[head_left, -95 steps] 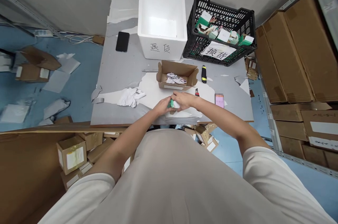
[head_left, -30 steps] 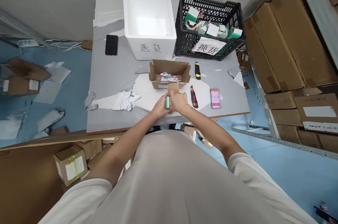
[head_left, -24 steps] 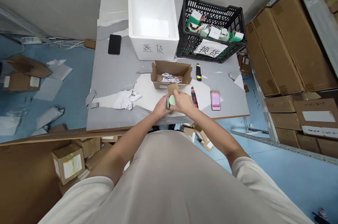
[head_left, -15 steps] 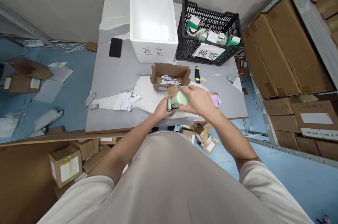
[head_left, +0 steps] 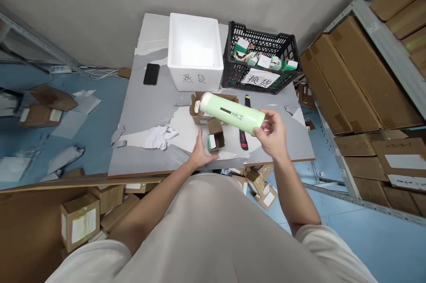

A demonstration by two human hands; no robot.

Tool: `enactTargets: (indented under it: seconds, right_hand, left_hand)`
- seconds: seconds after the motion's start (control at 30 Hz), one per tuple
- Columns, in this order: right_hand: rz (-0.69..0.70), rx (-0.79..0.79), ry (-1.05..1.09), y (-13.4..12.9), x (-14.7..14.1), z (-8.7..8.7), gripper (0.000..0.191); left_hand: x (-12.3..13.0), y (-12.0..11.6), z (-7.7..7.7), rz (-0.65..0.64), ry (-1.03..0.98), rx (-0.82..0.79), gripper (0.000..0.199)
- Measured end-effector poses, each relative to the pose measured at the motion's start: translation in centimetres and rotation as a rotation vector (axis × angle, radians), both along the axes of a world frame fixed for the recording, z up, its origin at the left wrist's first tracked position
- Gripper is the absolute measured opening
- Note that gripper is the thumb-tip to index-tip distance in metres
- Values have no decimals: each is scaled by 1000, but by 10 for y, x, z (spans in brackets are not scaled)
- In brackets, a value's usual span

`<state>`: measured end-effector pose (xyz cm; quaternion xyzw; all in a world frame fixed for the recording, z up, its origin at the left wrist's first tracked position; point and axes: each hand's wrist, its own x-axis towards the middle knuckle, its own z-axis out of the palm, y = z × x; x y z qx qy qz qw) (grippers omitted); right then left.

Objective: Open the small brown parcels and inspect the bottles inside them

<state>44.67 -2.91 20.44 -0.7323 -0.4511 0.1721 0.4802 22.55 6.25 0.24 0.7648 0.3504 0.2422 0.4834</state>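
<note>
A light green bottle (head_left: 231,113) with a white top end is gripped at its right end by my right hand (head_left: 272,134). It lies nearly level, above a low open cardboard box (head_left: 199,117). My left hand (head_left: 200,153) has its fingers apart beside a small open carton (head_left: 216,138) near the table's front edge. Whether the left thumb touches the carton is hard to tell. The carton's open end shows a dark inside, and its flap stands up. A black and red cutter (head_left: 243,140) is partly hidden under the bottle.
On the table (head_left: 140,105) are a white foam box (head_left: 195,79), a black crate (head_left: 229,69) holding several small boxes, a black phone (head_left: 151,74) and crumpled paper (head_left: 158,137). Cartons on shelves (head_left: 362,69) stand right; more boxes (head_left: 81,223) are at lower left.
The bottle has come out of the small carton and moved up and right in my right hand. My left hand has opened beside the carton. The camera view has shifted slightly.
</note>
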Motion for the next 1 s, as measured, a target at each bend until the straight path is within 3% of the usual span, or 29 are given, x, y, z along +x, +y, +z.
enactTargets:
  seconds: [0.13, 0.2, 0.23, 0.3, 0.37, 0.47, 0.7, 0.83, 1.0]
  right_hand:
    - [-97, 123, 320, 14, -30, -46, 60]
    - [-91, 173, 439, 21, -50, -58, 64]
    - [-67, 199, 487, 23, -59, -63, 65]
    - [21, 220, 555, 26, -73, -70, 66]
    - [109, 203, 590, 27, -81, -75, 65]
    - [169, 175, 597, 26, -77, -79, 59]
    - [203, 186, 508, 51, -18, -67, 43]
    - [282, 199, 755, 81, 8, -48, 44]
    - [510, -33, 1014, 101, 25, -27, 41]
  left_hand:
    - [1, -7, 62, 228, -212, 116, 92]
    - [15, -8, 97, 121, -326, 15, 79]
    - [24, -8, 111, 46, -411, -78, 82]
    - [39, -6, 127, 7, -553, -257, 90]
    - [47, -3, 130, 49, -640, -397, 91]
    - [45, 2, 121, 115, -701, -557, 83]
    - [26, -2, 112, 59, -698, -786, 76]
    - [23, -10, 109, -36, -688, -857, 77]
    - [15, -11, 107, -98, -673, -956, 73]
